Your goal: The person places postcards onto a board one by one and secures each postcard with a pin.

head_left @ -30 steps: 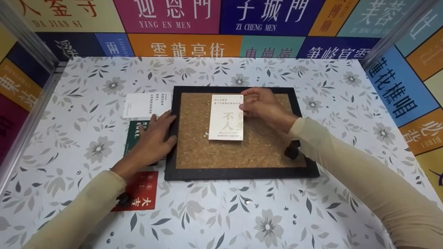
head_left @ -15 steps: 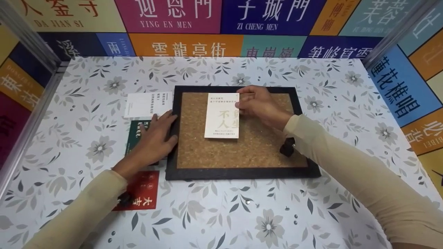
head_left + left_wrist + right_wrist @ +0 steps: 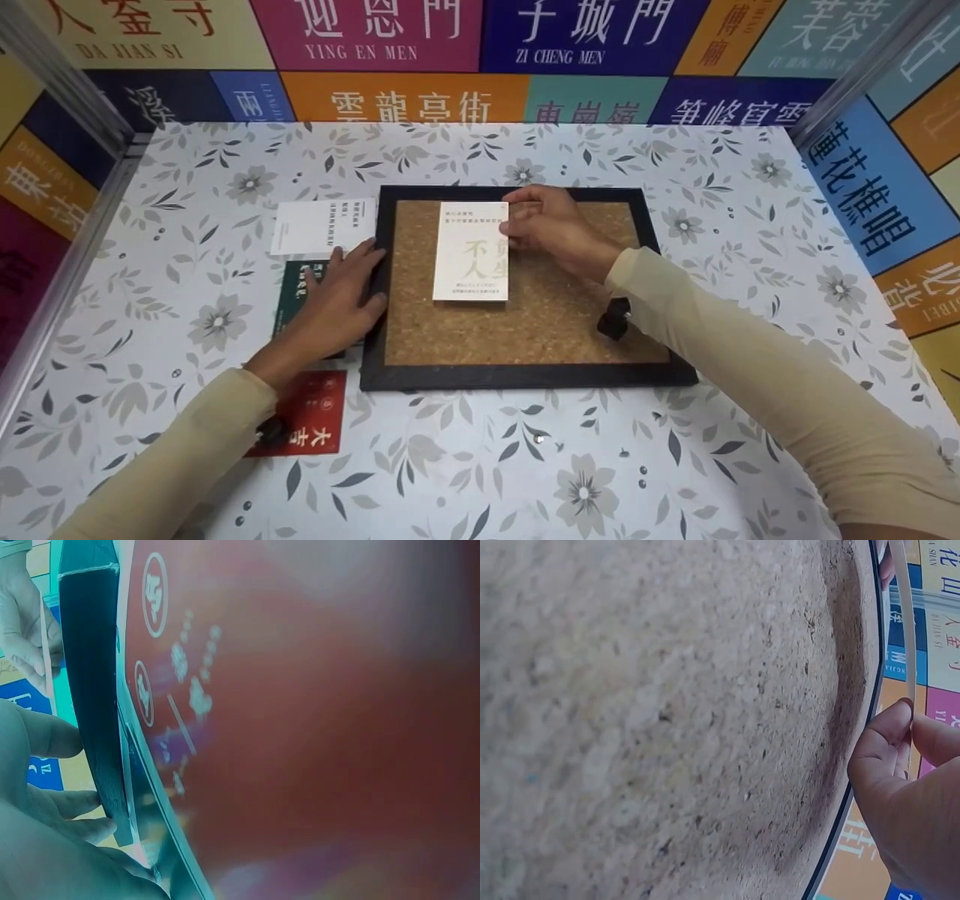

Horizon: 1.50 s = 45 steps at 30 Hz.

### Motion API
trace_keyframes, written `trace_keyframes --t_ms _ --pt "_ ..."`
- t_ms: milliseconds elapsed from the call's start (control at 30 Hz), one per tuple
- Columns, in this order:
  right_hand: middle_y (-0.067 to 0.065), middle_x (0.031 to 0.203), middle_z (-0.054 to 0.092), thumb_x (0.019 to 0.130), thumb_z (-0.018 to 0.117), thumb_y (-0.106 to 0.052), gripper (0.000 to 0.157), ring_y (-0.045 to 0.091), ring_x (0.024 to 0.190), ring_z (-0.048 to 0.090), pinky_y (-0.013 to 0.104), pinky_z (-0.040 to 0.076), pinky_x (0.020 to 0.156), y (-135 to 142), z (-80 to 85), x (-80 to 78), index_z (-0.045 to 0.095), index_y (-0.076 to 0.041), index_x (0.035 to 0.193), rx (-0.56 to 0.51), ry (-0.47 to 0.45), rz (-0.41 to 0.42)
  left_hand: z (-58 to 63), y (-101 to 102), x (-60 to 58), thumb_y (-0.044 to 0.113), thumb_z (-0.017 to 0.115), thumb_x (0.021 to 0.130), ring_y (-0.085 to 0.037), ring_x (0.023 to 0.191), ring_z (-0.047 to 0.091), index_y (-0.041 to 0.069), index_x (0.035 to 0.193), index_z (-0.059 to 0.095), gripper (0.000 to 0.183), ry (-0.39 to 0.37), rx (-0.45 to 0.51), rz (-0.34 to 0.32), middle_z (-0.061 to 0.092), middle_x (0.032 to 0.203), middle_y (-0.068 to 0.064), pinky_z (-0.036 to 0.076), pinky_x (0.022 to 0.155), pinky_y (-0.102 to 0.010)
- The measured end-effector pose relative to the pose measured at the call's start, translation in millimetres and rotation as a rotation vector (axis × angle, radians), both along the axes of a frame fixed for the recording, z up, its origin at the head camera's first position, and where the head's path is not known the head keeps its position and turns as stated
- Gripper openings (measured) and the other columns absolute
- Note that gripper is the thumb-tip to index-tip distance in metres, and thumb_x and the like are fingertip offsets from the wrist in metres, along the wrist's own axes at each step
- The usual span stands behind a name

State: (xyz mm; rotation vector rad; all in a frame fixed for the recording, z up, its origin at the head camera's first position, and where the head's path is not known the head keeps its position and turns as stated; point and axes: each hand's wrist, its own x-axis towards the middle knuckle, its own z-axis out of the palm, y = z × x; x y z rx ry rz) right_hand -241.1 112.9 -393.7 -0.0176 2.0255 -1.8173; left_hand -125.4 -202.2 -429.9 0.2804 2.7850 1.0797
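A white card with pale gold characters is pinched at its upper right edge by my right hand, over the upper middle of a cork board in a black frame. The right wrist view shows the card edge-on between thumb and finger, apart from the cork. My left hand rests its fingers and thumb against the frame's left side. In the left wrist view its fingers touch the frame's dark edge.
Left of the board lie a white printed card, a green card partly under my left hand, and a red card below. Small pins lie on the flowered tabletop in front. Colourful lettered panels stand behind.
My right hand has carried the white card a little to the left across the cork board. The left hand has kept its place at the frame.
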Motion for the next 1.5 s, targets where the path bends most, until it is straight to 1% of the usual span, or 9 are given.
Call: trace_keyframes --t_ms 233,467,667,833,1067,1300,1500 --pt "0.010 0.101 0.068 0.098 0.069 0.012 0.047 0.016 0.083 0.068 0.029 0.062 0.076 -7 0.1 -0.9 0.056 0.005 0.143 -0.012 0.000 -0.005 3.0 0 0.3 0.015 0.057 0.106 -0.057 0.165 0.002 0.000 0.170 0.036 0.068 -0.021 -0.034 -0.001 0.021 0.182 -0.017 -0.012 0.119 -0.086" --pt "0.012 0.104 0.070 0.098 0.070 0.010 0.046 0.017 0.083 0.067 0.029 0.061 0.074 -15 0.5 -3.8 0.058 0.005 0.142 0.013 0.008 -0.007 2.5 1 -0.6 0.016 0.057 0.107 -0.056 0.165 0.000 0.001 0.170 0.035 0.069 -0.035 -0.039 0.003 0.019 0.183 -0.015 -0.013 0.120 -0.084" --pt "0.012 0.101 0.067 0.096 0.070 0.012 0.046 0.018 0.079 0.064 0.029 0.060 0.070 -21 -0.3 -4.5 0.059 0.006 0.141 -0.001 0.014 -0.009 1.0 2 -1.3 0.015 0.057 0.106 -0.056 0.165 0.001 0.001 0.170 0.037 0.068 -0.022 -0.044 0.005 0.021 0.182 -0.016 -0.011 0.120 -0.085" --pt "0.013 0.099 0.070 0.096 0.070 0.013 0.046 0.018 0.077 0.065 0.029 0.060 0.069 -26 -1.4 -6.8 0.059 0.007 0.139 -0.010 0.012 -0.016 3.5 2 -0.4 0.014 0.055 0.108 -0.056 0.165 0.002 0.001 0.170 0.036 0.067 -0.026 -0.057 0.001 0.021 0.182 -0.016 -0.011 0.120 -0.086" --pt "0.008 0.091 0.069 0.095 0.070 0.015 0.047 0.016 0.075 0.065 0.028 0.060 0.069 -35 -3.8 -7.6 0.058 0.007 0.140 -0.007 0.009 -0.003 2.3 1 -0.4 0.015 0.056 0.107 -0.056 0.165 0.003 0.003 0.170 0.036 0.068 -0.026 -0.051 0.003 0.021 0.183 -0.015 -0.011 0.119 -0.086" --pt "0.013 0.097 0.071 0.096 0.068 0.014 0.047 0.018 0.076 0.065 0.028 0.059 0.071 -41 -6.4 -9.2 0.057 0.008 0.141 0.010 0.016 0.008 0.9 1 -1.5 0.016 0.057 0.107 -0.054 0.166 0.001 0.003 0.171 0.035 0.069 -0.039 -0.057 0.005 0.019 0.183 -0.014 -0.013 0.121 -0.084" --pt "0.014 0.101 0.071 0.097 0.069 0.011 0.046 0.018 0.077 0.066 0.030 0.060 0.072 -44 -8.1 -11.0 0.058 0.007 0.141 0.019 0.014 0.021 2.3 1 -0.7 0.015 0.056 0.107 -0.054 0.166 -0.001 0.003 0.171 0.034 0.069 -0.048 -0.045 0.007 0.018 0.183 -0.014 -0.014 0.120 -0.084"
